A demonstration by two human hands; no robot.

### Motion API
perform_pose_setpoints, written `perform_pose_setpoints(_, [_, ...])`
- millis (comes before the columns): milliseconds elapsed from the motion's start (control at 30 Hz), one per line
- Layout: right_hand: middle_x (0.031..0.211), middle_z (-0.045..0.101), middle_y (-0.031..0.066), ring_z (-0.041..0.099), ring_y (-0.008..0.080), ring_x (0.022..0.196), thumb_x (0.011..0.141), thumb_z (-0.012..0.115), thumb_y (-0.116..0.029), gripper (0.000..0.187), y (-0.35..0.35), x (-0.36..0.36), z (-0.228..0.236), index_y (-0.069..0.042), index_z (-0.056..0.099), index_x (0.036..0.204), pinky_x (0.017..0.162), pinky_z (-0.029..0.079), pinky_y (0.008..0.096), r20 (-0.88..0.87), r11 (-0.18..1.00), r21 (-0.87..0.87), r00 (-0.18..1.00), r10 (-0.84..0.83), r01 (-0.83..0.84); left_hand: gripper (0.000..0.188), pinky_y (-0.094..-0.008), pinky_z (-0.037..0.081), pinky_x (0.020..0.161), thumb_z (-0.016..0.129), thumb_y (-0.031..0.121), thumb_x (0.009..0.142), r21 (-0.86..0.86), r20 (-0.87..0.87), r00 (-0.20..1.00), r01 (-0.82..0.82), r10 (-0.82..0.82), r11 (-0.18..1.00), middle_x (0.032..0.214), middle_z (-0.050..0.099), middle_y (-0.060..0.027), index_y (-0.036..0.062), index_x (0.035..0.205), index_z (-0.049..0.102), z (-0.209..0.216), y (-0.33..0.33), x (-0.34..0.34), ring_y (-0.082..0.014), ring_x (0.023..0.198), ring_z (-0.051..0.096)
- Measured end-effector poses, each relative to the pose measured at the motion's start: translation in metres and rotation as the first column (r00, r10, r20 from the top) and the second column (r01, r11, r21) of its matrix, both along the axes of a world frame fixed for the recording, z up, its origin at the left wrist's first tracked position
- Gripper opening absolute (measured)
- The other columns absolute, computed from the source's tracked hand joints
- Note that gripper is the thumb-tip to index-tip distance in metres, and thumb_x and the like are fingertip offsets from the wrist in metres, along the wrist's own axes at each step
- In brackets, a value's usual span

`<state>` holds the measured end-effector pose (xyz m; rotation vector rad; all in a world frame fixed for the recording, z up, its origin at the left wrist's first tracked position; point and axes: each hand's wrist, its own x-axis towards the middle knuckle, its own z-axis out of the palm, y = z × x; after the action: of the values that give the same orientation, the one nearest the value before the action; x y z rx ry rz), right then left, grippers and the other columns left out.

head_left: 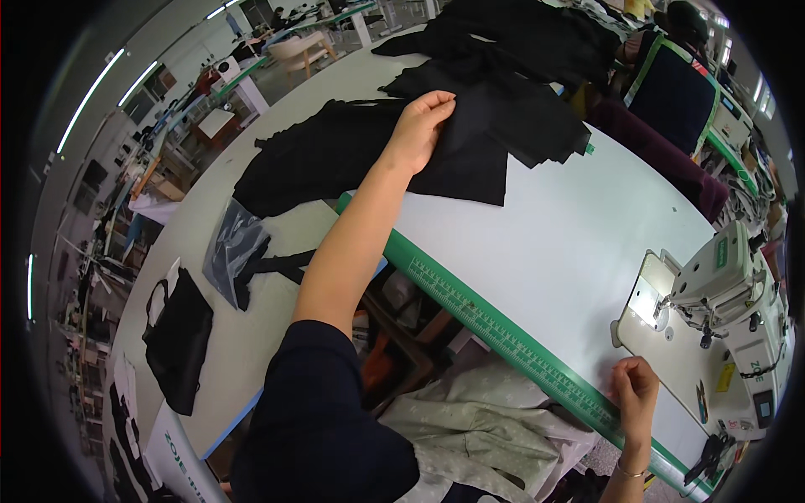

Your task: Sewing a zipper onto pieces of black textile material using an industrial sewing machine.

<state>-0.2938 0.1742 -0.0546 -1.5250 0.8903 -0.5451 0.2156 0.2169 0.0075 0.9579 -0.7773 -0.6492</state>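
The pale table (553, 235) spreads out beyond the green measuring strip (495, 325), which runs along its near edge and serves as the landmark here. A broad heap of black fabric (528, 38) lies on the far side, well beyond the strip's left end. The white sewing machine (713, 277) stands past the strip toward its right end. Just beyond the left end lies the black panel (470, 168), overlapping other dark cloth, with its straight lower edge on the white surface. A clear plastic bag (231, 251) lies to the left of that same end. The left hand (422, 130) reaches across the left end, thumb and fingertips drawn narrow on the panel, apparently pinching it. The right hand (636, 390), smaller in view, rests near the strip's right end, fingers loosely curled; I cannot tell whether they hold anything. The step in hand looks like taking hold of the panel; the next move probably calls for a secure pinch on one layer, leaving the cloth beneath undisturbed.
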Motion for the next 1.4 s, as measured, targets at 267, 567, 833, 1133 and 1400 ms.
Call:
perform_pose_setpoints(267, [0.137,0.055,0.0186,0.058,0.0328,0.124,0.098,0.042,-0.067,0.083,0.002,0.06,0.018,-0.002,0.037,0.148,0.101,0.052,0.0491,0.586,0.534,0.728,0.795,-0.158,-0.43,0.005,-0.0332,0.048,0.099,0.067,0.003,0.091,0.286,0.402,0.653,0.575,-0.641,0.766,0.114,0.073,-0.0105,0.0008,0.095,0.068,0.002,0.05,-0.226,-0.0198,0.111,0.066])
perform_pose_setpoints(567, [0.096,0.068,0.0033,0.06,0.008,0.084,0.088,0.068,-0.001,0.043,-0.005,-0.055,0.025,0.002,0.055,0.129,0.081,0.047,0.0212,0.059,0.964,0.262,0.998,0.024,-0.039,0.071,-0.0618,0.019,0.117,0.07,0.03,0.087,0.48,0.864,-0.121,-0.091,-0.489,0.872,0.16,0.034,-0.0118,0.0215,0.152,0.043,-0.044,0.027,-0.201,-0.0352,0.15,0.026])
perform_pose_setpoints(833, [0.093,0.063,-0.0034,0.055,0.004,0.081,0.078,0.074,0.006,0.032,-0.035,-0.132,0.051,0.0,0.065,0.108,0.076,0.047,0.0209,-0.331,1.0,-0.019,0.944,0.0,-0.006,0.069,-0.0645,0.013,0.119,0.059,0.041,0.096,0.51,0.809,-0.153,-0.295,-0.567,0.808,0.165,0.025,-0.0035,0.0275,0.157,0.032,-0.054,0.037,-0.184,-0.029,0.153,0.019])
perform_pose_setpoints(1133, [0.109,0.066,0.0162,0.065,0.035,0.095,0.077,0.075,-0.002,0.035,-0.103,-0.106,0.001,-0.006,0.066,0.111,0.085,0.051,0.0403,-0.249,0.551,-0.831,0.841,-0.48,0.069,0.062,-0.0698,0.013,0.116,0.05,0.045,0.101,0.473,0.832,-0.049,-0.457,-0.552,0.753,0.166,0.023,-0.0041,0.0287,0.157,0.031,-0.07,0.018,-0.182,-0.0294,0.154,0.017])
perform_pose_setpoints(1400, [0.11,0.068,0.0111,0.065,0.032,0.104,0.085,0.066,-0.005,0.013,-0.085,-0.074,0.005,-0.009,0.068,0.097,0.09,0.052,0.0396,-0.262,0.198,-0.963,0.796,-0.546,-0.182,0.051,-0.061,0.027,0.114,0.05,0.042,0.102,0.254,0.956,-0.055,-0.338,-0.288,0.906,0.154,0.044,-0.0108,0.0183,0.147,0.05,-0.096,-0.015,-0.14,-0.0307,0.144,0.038])
